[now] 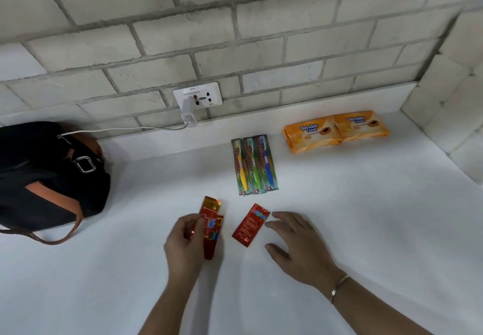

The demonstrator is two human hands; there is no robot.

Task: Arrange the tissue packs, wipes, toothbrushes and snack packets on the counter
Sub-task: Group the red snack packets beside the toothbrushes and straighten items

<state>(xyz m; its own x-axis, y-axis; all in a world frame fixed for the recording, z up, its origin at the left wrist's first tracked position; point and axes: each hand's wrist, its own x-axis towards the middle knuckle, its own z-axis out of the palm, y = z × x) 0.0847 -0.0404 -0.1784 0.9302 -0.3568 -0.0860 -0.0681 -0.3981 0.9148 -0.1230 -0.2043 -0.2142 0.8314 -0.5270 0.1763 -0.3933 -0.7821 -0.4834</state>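
Note:
Two orange wipes packs [335, 130] lie side by side at the back right of the white counter [366, 217]. Three packaged toothbrushes [254, 165], yellow, green and blue, lie side by side in the middle. My left hand [184, 246] grips red snack packets [211, 226], held above the counter. One more red snack packet [251, 224] lies flat to their right. My right hand [298, 240] rests with fingers spread beside that packet, its fingertips touching the packet's right edge.
A black bag [47, 175] with brown straps stands at the left. A wall socket [197, 96] with a white charger and cable is set in the tiled wall behind. The wall turns forward at the right end of the counter.

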